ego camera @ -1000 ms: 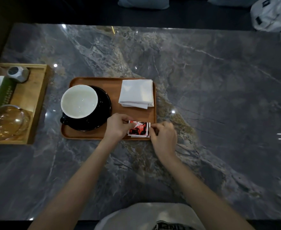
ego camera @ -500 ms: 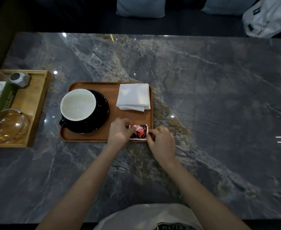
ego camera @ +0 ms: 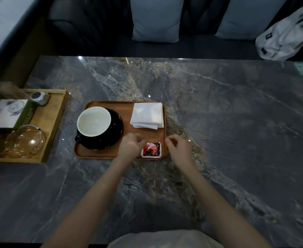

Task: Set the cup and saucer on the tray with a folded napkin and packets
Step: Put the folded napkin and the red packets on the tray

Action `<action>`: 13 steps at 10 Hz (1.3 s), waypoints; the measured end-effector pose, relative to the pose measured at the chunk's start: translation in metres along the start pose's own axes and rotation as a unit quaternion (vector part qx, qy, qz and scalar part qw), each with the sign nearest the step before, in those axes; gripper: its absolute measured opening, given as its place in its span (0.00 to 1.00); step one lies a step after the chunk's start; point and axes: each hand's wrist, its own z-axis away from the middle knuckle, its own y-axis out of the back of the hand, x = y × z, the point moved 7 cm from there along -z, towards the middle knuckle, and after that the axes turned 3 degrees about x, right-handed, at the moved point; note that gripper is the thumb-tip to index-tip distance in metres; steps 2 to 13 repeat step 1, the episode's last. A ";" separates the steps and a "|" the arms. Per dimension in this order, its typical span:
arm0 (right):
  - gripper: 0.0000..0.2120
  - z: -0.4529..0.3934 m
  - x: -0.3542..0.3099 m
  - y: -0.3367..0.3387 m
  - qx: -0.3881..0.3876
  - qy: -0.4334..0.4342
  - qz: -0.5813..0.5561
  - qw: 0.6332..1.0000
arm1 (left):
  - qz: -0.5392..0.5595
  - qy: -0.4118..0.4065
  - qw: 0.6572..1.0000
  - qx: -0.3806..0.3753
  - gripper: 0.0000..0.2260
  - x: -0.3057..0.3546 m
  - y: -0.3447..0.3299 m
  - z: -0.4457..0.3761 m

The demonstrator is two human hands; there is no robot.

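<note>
A grey marble table [ego camera: 218, 113] fronts a dark bench with two pale cushions [ego camera: 155, 18] and one white bag [ego camera: 286, 34]. One brown tray [ego camera: 125, 113] carries one black saucer [ego camera: 115, 129], one white-lined cup [ego camera: 93, 121], one folded napkin [ego camera: 147, 115] and red packets [ego camera: 151, 149], number unclear. The left hand [ego camera: 131, 145] touches the packets, fingers curled; the right hand [ego camera: 178, 147] hovers beside, fingers loosely curled, empty.

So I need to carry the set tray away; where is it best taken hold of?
Take the tray by its two short ends, one hand from each side, fingers under the raised rim. The heavy cup and saucer sit left, the napkin and packets right, so probably firm the left grip.
</note>
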 end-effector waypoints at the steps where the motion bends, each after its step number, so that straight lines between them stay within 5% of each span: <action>1: 0.08 -0.011 -0.016 0.044 0.056 -0.042 -0.193 0.979 | 0.022 -0.006 0.999 0.023 0.13 0.015 0.027 -0.003; 13: 0.08 -0.011 -0.016 0.044 0.056 -0.042 -0.193 0.979 | 0.022 -0.006 0.999 0.023 0.13 0.015 0.027 -0.003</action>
